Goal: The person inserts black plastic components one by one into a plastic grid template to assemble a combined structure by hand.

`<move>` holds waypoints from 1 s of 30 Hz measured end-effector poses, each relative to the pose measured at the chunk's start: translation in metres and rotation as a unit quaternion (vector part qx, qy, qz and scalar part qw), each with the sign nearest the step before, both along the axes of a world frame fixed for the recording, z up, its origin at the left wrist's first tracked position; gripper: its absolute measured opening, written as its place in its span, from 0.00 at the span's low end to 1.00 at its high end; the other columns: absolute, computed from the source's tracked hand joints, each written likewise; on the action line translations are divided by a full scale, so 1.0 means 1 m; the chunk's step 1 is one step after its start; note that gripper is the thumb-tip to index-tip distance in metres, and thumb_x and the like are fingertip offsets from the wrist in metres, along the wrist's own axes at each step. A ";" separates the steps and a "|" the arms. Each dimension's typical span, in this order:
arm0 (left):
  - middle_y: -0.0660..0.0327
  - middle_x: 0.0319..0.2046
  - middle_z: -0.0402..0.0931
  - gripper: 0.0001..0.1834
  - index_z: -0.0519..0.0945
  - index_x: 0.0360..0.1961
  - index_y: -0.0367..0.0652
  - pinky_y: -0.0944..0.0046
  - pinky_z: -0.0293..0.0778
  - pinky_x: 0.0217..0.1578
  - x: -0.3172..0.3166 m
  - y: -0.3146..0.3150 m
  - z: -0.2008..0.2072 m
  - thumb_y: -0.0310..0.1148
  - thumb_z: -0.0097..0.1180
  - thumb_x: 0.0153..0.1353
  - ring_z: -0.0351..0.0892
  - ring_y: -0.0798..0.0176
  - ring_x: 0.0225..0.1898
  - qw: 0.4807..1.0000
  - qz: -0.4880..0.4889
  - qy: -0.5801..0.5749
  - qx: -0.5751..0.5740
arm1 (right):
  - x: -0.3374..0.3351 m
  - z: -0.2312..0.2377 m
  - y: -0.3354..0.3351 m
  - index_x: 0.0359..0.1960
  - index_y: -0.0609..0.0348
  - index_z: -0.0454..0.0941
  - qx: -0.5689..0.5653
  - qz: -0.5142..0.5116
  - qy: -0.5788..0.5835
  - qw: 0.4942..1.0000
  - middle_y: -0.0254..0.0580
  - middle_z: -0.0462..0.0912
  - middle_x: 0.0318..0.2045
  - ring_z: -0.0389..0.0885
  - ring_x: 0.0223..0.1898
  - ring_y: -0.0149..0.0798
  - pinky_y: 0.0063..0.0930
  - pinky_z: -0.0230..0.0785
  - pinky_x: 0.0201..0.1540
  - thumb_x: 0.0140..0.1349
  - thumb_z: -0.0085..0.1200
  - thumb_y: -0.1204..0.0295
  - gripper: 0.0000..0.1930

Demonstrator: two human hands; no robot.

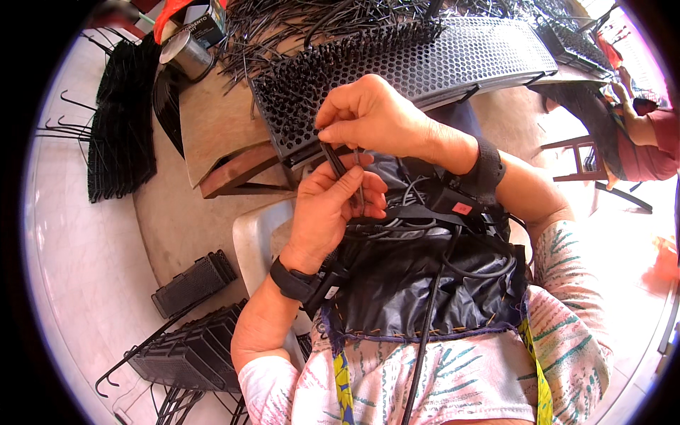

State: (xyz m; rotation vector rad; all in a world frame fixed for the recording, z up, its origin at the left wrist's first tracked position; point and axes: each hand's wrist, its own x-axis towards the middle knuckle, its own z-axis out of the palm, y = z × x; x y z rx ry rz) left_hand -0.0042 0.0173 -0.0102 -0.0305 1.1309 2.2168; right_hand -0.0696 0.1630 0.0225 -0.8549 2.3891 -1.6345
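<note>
Left hand [327, 207] is curled shut around a small bundle of thin black pins [338, 167], which stand up out of the fist between thumb and forefinger. The bundle's upper ends show above the fingers; its lower part is hidden inside the palm. A black wrist strap [294, 281] sits on that forearm.

Right hand [372, 117] is above the left and just beside it, thumb and forefinger pinched together at the top of the same bundle. The fingertips meet on one or more pins; how many cannot be told. The right wrist carries a black band [487, 170].

The pins lie between the two hands, gripped low by the left and nipped high by the right, directly in front of the near edge of a perforated black panel [439, 53] resting on a wooden table [212, 120]. The panel's left portion is already filled with upright pins; its right portion shows bare holes.

Loose pins are heaped behind the panel. Black wire racks [188, 343] are stacked on the floor at the person's left. A black apron [418, 283] covers the lap.
</note>
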 end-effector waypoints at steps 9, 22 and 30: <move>0.55 0.29 0.75 0.11 0.69 0.41 0.35 0.64 0.75 0.29 0.000 -0.001 -0.005 0.30 0.45 0.59 0.75 0.64 0.27 0.999 0.018 -0.030 -0.008 | -0.030 -0.003 0.018 0.28 0.66 0.75 -0.013 -0.198 0.192 0.961 0.37 0.78 0.19 0.72 0.18 0.22 0.13 0.66 0.20 0.50 0.52 0.78 0.04; 0.54 0.32 0.74 0.12 0.67 0.43 0.37 0.62 0.75 0.33 -0.001 -0.001 -0.003 0.28 0.45 0.58 0.75 0.62 0.31 0.999 0.034 -0.034 0.021 | -0.037 -0.019 0.010 0.28 0.63 0.74 0.110 -0.151 0.376 0.908 0.43 0.76 0.20 0.76 0.22 0.38 0.24 0.67 0.23 0.48 0.53 0.78 0.05; 0.55 0.31 0.74 0.13 0.67 0.44 0.39 0.61 0.76 0.29 -0.001 -0.001 0.002 0.32 0.45 0.59 0.75 0.63 0.29 0.997 0.046 -0.057 -0.009 | -0.033 -0.010 0.000 0.26 0.63 0.73 0.167 -0.103 0.269 0.943 0.49 0.75 0.21 0.73 0.26 0.52 0.38 0.66 0.28 0.49 0.50 0.72 0.06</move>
